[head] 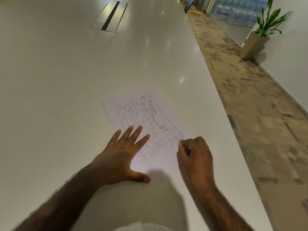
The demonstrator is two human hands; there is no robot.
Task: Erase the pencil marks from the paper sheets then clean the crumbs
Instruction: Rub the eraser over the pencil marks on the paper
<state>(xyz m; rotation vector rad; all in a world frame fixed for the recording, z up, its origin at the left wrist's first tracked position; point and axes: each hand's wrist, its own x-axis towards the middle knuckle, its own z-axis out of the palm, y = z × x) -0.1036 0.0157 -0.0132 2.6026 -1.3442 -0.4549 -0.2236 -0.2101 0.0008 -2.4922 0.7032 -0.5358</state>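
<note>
Flat on white table (pixel 66 80), near its right edge: paper sheet (pixel 166 157) covered in pencil marks (pixel 150 117) | left hand (pixel 121 157) spread, fingers straight, pressing sheet's lower left | right hand (pixel 196 157) curled, pinching small pale eraser (pixel 179 144) at sheet's right margin | tapered planter (pixel 253 45) on floor by wall, holding green plant (pixel 268 20)

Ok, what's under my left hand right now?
The scribbled paper sheet, lying on the white table. The left hand presses flat on it; any marks beneath the palm are hidden.
</note>
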